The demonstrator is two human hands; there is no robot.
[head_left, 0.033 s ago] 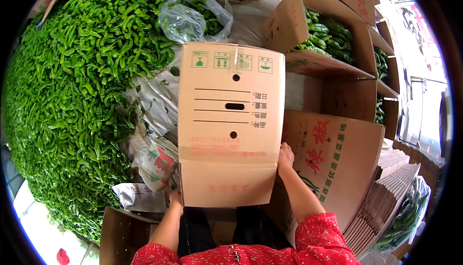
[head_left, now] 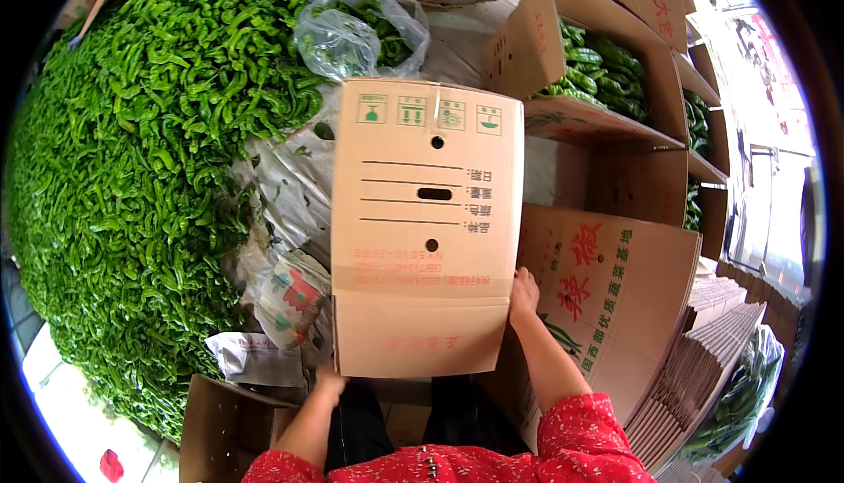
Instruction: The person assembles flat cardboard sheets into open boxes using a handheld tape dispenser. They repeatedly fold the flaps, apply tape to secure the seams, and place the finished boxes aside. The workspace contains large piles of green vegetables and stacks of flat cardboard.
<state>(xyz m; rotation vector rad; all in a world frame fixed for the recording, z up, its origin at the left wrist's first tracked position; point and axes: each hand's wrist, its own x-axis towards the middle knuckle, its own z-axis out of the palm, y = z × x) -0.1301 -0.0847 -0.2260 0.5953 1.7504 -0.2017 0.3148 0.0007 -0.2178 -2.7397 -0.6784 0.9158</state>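
Observation:
A tan cardboard box [head_left: 428, 219] stands upright in front of me, its long printed side facing up toward me. That side has a slot-shaped hand hole, two round holes, black lines and green symbols. On the box's right edge, low down, my right hand [head_left: 525, 291] grips it, the fingertips hidden behind the cardboard. My left hand [head_left: 330, 384] is at the box's lower left corner. Its fingers are blurred and partly hidden, so whether they close on the cardboard cannot be made out.
A large heap of green peppers [head_left: 132, 193] spreads across the left. Behind the box lies a clear plastic bag [head_left: 330, 39] of peppers. An open carton [head_left: 536, 52] of larger peppers stands far right, above flattened cartons [head_left: 694, 377]. Another open carton [head_left: 220, 435] sits lower left.
The box has shifted slightly to the right, and my right hand has moved a little with it. My left hand has slid slightly lower along the box's left edge, to its corner.

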